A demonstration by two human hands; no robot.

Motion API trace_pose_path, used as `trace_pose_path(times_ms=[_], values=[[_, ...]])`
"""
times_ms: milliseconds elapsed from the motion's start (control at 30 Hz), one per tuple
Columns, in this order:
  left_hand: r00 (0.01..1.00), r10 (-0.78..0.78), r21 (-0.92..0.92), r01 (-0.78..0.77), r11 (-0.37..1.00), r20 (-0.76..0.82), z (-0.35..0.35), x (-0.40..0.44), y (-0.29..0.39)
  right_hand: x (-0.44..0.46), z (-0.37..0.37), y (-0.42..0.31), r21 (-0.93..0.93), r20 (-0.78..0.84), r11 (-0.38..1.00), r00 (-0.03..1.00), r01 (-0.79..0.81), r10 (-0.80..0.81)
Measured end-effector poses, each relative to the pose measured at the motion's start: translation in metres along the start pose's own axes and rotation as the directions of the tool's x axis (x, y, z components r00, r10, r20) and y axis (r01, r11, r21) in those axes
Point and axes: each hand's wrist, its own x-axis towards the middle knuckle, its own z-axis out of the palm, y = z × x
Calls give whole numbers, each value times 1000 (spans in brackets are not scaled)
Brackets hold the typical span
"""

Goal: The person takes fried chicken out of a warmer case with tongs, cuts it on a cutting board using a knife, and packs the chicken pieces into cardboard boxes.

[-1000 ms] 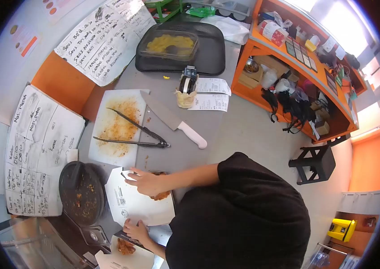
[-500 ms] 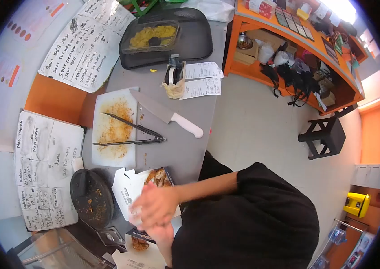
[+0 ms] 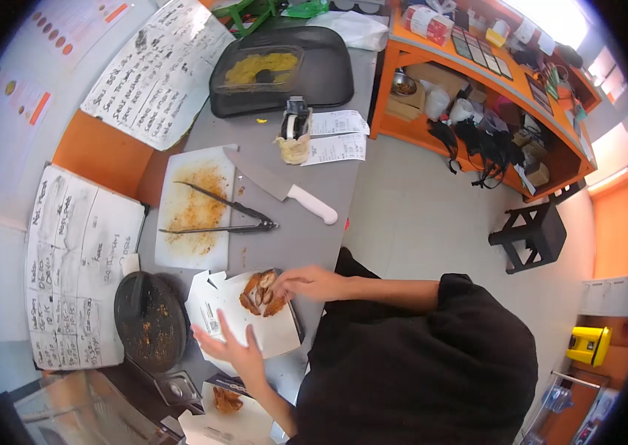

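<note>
An open white takeaway box (image 3: 236,311) lies on the counter with sliced fried chicken (image 3: 260,294) in it. My right hand (image 3: 310,283) is at the near edge of that chicken, fingers curled down and bunched against it. Over the box's lid side, my left hand (image 3: 234,352) has its fingers spread and holds nothing. Below it in view, a second open white box (image 3: 236,426) contains a piece of fried chicken (image 3: 226,400).
Black tongs (image 3: 243,224) rest on the crumb-covered white cutting board (image 3: 191,248), beside a white-handled knife (image 3: 284,191). A round dark pan (image 3: 149,322) stands near the wall. Farther along are a tape dispenser (image 3: 295,122), paper receipts (image 3: 340,136) and a black tray (image 3: 329,70).
My two hands were together above the box and have parted. The right one has moved to the chicken, while the left has spread open over the lid side.
</note>
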Motion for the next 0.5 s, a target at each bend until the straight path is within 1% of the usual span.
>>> trace_pose_path(times_ms=[33, 67, 133, 167, 233, 267, 300, 333, 367, 433, 467, 500], values=[[996, -54, -119, 45, 992, -76, -8, -8, -13, -6, -3, -15, -176, -63, 981, 995, -82, 72], [985, -113, -125, 97, 987, -128, -14, -20, -24, -9, -4, -25, -345, -136, 923, 982, -168, 127], [944, -230, -153, 198, 968, -236, -18, -44, -47, -4, -4, -16, -329, -196, 938, 980, -111, 47], [930, -255, -183, 211, 960, -264, -18, -56, -59, -1, -3, -8, -321, -226, 943, 974, -84, 10], [896, -315, -245, 244, 938, -312, -13, -80, -72, 11, 2, 11, -418, -262, 901, 934, 115, -241], [846, -449, -370, 334, 867, -287, -16, -85, -64, 13, 6, 16, -464, -258, 860, 897, 211, -359], [776, -577, -487, 412, 770, -255, -24, -87, -49, 11, 9, 14, -416, -207, 884, 924, 213, -320], [685, -694, -594, 470, 653, -221, -29, -90, -37, 12, 12, 10, -364, -137, 906, 949, 218, -284], [687, -697, -712, 385, 587, -203, -30, -94, -31, 18, 17, 4, -307, -43, 924, 967, 227, -252], [658, -711, -875, 162, 456, -249, -37, -108, -17, 23, 39, -15, -445, 127, 843, 953, 303, -275], [628, -734, -872, 177, 457, -258, -45, -106, -3, 25, 48, -20, -488, 222, 797, 933, 357, -282], [598, -758, -867, 201, 456, -260, -58, -102, 13, 31, 53, -13, -534, 355, 724, 893, 437, -277]])
